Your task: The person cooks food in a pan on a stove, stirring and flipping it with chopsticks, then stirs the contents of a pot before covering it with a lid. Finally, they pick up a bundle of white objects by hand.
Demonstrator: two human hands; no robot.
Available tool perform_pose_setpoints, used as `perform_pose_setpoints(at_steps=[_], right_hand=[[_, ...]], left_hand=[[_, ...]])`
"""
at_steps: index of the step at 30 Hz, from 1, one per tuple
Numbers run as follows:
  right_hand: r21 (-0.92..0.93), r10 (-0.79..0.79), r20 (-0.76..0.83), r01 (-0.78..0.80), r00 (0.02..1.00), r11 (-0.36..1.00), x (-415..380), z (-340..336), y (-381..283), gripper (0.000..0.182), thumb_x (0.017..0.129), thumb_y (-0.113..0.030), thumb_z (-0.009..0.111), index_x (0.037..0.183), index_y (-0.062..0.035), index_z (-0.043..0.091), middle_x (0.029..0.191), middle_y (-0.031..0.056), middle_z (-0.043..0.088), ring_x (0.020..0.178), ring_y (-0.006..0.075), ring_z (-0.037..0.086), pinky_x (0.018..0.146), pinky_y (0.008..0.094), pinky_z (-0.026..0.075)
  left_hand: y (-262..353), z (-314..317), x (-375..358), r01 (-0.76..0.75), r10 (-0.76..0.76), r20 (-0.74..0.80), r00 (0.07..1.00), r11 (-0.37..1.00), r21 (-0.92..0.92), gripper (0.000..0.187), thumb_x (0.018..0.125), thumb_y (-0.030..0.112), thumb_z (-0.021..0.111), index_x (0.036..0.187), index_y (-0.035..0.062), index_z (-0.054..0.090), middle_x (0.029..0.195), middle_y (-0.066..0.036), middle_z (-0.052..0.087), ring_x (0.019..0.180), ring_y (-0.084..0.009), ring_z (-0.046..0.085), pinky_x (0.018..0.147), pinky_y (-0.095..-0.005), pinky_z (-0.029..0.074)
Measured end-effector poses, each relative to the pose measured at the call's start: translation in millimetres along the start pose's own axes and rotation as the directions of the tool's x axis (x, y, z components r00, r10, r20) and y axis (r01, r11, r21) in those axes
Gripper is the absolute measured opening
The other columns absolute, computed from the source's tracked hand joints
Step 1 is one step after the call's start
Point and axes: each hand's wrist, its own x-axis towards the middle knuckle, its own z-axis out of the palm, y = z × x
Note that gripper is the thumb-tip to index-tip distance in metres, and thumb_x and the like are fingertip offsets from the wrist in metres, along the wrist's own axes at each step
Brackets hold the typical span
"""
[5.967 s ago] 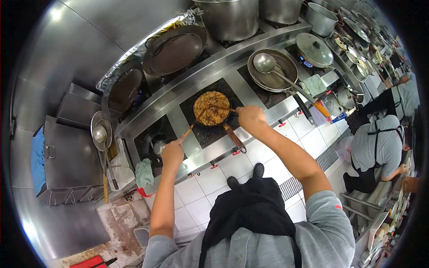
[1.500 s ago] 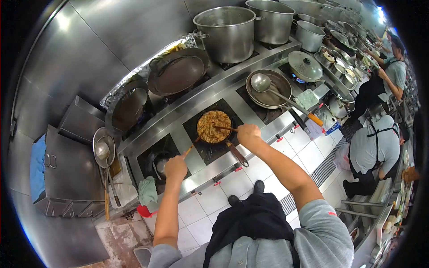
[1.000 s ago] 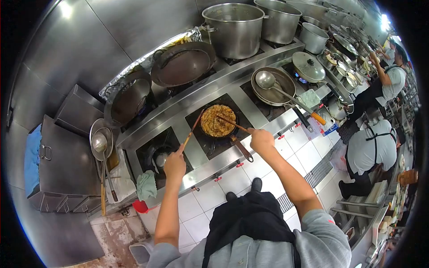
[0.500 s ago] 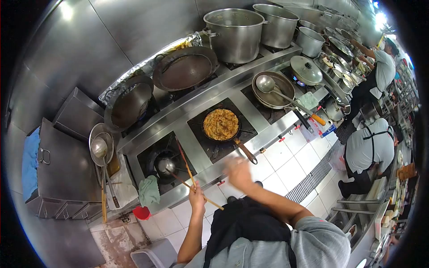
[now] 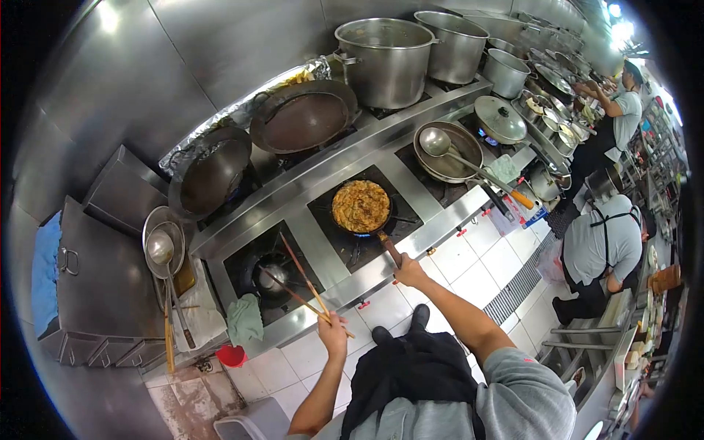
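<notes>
My right hand (image 5: pixel 411 272) is closed around the wooden handle of a frying pan (image 5: pixel 387 244) on the middle front burner. A round, browned, pancake-like food (image 5: pixel 361 206) covers most of the pan's bottom, and a blue flame shows under the rim. In my left hand (image 5: pixel 334 334) is a pair of long chopsticks (image 5: pixel 302 271). Their dark tips are spread apart over the left front burner (image 5: pixel 270 276), away from the food. The fingers of my left hand are wrapped round the sticks near their lighter ends.
Two dark woks (image 5: pixel 304 121) stand behind, near large stock pots (image 5: pixel 384 62). To the right are a pan with a ladle (image 5: pixel 435 142) and a lidded pan (image 5: pixel 500 119). A green cloth (image 5: pixel 244 319) hangs at the front left edge. Two co-workers (image 5: pixel 603 238) are at the right.
My right hand has moved from above the stove's front edge onto the pan handle, which has swung slightly left. My left hand has moved slightly right and down with the chopsticks.
</notes>
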Motion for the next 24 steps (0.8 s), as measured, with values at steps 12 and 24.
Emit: perform_pose_setpoints(at_steps=[12,24], right_hand=[[0.162,0.074,-0.174,-0.046,0.982,0.986,-73,10,63,0.06,0.075,-0.031,0.064,0.124,-0.0078,0.038,0.089,0.0168,0.061,0.083,0.0318,0.06,0.072,0.04,0.047],[0.051,0.527,0.076,-0.531,0.846,0.846,-265,60,240,0.044,0.077,-0.029,0.054,0.113,-0.0064,0.054,0.105,0.0193,0.059,0.1,0.0337,0.055,0.085,0.0426,0.045]], left_hand=[[-21,49,79,-0.182,0.344,-0.141,0.928,0.752,0.634,0.031,0.084,0.028,0.052,0.08,-0.0031,0.052,0.077,-0.021,0.059,0.072,-0.0381,0.057,0.066,-0.0446,0.044],[-11,45,70,-0.251,0.47,-0.061,0.881,0.572,0.781,0.051,0.074,0.026,0.064,0.118,0.0101,0.044,0.109,-0.014,0.051,0.092,-0.034,0.057,0.07,-0.0462,0.047]])
